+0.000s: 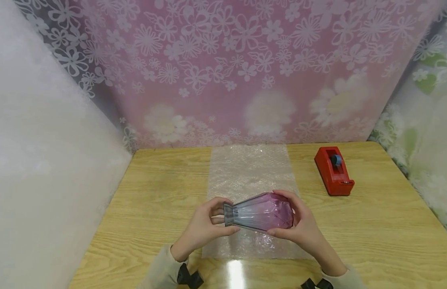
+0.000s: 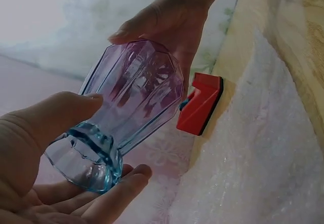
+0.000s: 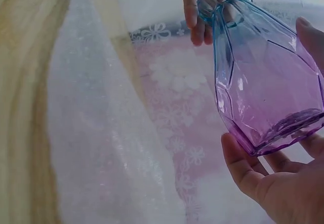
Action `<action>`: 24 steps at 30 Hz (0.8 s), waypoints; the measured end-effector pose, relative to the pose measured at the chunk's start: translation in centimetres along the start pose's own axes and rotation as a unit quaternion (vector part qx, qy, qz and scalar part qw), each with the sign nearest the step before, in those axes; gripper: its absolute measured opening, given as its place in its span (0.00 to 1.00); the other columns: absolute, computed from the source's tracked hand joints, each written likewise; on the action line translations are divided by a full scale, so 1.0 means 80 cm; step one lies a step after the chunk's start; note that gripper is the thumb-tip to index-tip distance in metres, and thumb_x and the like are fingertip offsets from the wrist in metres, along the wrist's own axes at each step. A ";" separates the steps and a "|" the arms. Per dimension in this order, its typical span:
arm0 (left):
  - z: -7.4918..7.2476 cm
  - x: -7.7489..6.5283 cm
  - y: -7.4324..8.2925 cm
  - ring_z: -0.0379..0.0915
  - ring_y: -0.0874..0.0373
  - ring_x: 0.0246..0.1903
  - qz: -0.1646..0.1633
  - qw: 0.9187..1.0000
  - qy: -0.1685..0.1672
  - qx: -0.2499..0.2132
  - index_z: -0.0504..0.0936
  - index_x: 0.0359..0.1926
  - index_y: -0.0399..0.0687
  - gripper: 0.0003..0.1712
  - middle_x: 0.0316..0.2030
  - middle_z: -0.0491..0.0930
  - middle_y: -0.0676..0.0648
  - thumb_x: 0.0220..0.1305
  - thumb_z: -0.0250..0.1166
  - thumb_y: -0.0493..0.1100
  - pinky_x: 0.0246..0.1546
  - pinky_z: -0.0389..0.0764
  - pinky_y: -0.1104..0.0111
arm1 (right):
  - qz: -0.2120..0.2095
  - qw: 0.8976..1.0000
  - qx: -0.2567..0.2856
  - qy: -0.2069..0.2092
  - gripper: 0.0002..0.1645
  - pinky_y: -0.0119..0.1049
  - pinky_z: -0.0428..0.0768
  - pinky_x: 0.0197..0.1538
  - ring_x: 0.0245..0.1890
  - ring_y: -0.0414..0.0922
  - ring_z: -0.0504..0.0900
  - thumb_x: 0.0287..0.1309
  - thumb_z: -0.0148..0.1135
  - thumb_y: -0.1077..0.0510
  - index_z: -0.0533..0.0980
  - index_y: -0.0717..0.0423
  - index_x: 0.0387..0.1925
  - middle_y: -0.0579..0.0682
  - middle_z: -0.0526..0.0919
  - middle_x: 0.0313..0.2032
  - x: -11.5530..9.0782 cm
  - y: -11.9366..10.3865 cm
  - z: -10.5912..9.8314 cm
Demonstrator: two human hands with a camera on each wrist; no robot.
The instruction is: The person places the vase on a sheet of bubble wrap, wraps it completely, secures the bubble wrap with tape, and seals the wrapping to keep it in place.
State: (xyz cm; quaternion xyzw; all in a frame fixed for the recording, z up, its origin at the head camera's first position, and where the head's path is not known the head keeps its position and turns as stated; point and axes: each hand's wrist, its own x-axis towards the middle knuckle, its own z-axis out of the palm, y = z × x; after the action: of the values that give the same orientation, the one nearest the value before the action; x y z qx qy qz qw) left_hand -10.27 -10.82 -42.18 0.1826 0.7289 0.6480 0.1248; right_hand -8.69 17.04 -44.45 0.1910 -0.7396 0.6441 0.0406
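Observation:
A faceted glass vase, bluish at the neck and purple at the base, lies on its side in the air between both hands. My left hand holds its neck and rim, thumb on the near side and fingers on the far side. Around the purple base my right hand curls, thumb near and fingers far. In the left wrist view the vase shows its clear blue rim close to the left thumb. Beneath it, a sheet of bubble wrap is spread on the wooden table.
A red tape dispenser with a small blue roll stands at the back right of the table. Floral pink cloth hangs behind the table's back edge, and pale cloth walls flank both sides.

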 end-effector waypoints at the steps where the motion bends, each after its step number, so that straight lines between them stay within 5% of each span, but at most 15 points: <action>1: 0.000 0.000 -0.004 0.83 0.53 0.44 -0.007 1.000 -0.010 0.004 0.77 0.53 0.36 0.30 0.45 0.82 0.39 0.48 0.78 0.32 0.46 0.82 0.63 | 0.002 1.000 -0.005 -0.002 0.54 0.32 0.79 0.52 0.58 0.42 0.71 0.37 0.80 0.71 0.64 0.58 0.68 0.54 0.70 0.62 -0.003 0.002 0.000; 9: 0.002 0.000 -0.036 0.83 0.57 0.42 -0.039 0.998 -0.033 0.043 0.78 0.52 0.40 0.29 0.45 0.83 0.44 0.48 0.78 0.35 0.45 0.82 0.66 | 0.028 0.999 -0.015 -0.004 0.54 0.28 0.76 0.54 0.59 0.39 0.70 0.36 0.82 0.68 0.65 0.59 0.67 0.55 0.70 0.62 -0.016 0.031 0.004; 24: 0.003 0.002 -0.067 0.81 0.52 0.41 -0.074 0.996 -0.052 0.026 0.77 0.54 0.36 0.30 0.42 0.82 0.47 0.49 0.76 0.31 0.44 0.82 0.67 | 0.072 0.996 -0.038 -0.024 0.54 0.30 0.76 0.54 0.58 0.37 0.71 0.38 0.82 0.63 0.64 0.57 0.68 0.53 0.71 0.61 -0.026 0.066 0.006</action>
State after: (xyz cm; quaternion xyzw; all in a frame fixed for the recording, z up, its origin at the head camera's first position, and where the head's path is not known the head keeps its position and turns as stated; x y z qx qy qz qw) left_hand -10.84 -11.05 -47.53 0.1643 0.7495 0.6076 0.2054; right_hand -8.42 17.54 -50.17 0.1509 -0.7763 0.6118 -0.0166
